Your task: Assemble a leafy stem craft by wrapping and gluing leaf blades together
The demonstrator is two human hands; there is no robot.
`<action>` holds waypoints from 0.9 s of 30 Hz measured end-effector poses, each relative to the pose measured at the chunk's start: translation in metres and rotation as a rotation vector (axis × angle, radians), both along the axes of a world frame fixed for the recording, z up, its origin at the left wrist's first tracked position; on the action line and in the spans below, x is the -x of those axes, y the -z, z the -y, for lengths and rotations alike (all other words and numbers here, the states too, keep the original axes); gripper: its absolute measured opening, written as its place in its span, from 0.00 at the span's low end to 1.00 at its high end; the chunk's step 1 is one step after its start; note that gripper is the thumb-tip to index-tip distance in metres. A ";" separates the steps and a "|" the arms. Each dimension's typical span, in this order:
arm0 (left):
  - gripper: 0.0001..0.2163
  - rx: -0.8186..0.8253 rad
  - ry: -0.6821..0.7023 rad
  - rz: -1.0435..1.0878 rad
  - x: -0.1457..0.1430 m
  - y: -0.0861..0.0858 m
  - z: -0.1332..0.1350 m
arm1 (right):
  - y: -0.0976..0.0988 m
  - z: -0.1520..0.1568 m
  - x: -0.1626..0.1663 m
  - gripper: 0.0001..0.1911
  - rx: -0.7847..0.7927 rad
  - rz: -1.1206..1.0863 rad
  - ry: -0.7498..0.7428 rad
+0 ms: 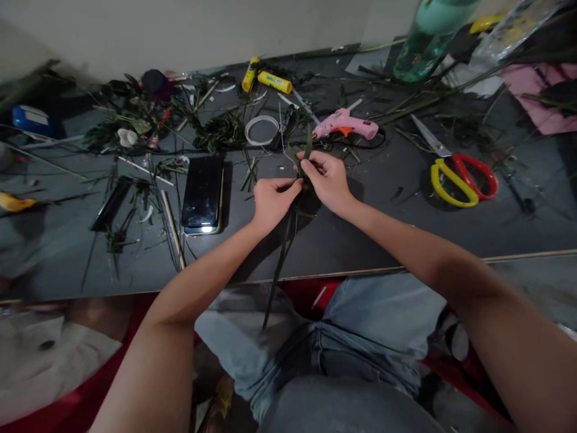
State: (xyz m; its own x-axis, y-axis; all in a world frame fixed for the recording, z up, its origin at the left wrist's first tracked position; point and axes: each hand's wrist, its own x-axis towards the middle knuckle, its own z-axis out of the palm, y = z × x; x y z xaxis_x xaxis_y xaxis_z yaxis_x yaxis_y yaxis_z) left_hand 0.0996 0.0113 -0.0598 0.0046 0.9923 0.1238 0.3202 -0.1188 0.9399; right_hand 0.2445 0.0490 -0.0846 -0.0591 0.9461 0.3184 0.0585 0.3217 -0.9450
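Leaf strips (280, 261): long, narrow, dark green, held in both hands just above the table (383, 231), near the middle of its near edge; upper tips stick up past the knuckles, long lower ends hang over the near edge down to the lap in blue jeans (342, 343).

Left hand (271, 202): fingers (291, 187) pinched together on the strips from the left side; right hand (329, 180): fingers (311, 161) curled closed over the same strips from above; the two hands touch at the fingertips.

Phone (202, 192): face up, screen dark, left of the left hand, close to it but apart; thin sticks (172, 228) and a flat black bar (110, 204) further left, with loose stem scraps around them.

Pink glue gun (345, 125): lying on its side just beyond the right hand, black cable trailing from it; white ring (261, 129) beside it to the left, can't tell if tape or wire.

Scissors (460, 176): one yellow and one red handle, blades pointing toward the far edge, well right of the hands.

Two yellow tubes (274, 82) near the far edge, middle; foliage pile (135, 120) toward the far left corner; blue box (31, 120) at the left edge; green bottle (428, 36) and pink cloth (541, 96) toward the far right corner.
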 end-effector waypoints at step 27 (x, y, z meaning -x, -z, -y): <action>0.11 0.010 0.225 -0.284 0.001 -0.022 0.018 | -0.013 -0.008 -0.021 0.37 -0.002 0.277 0.319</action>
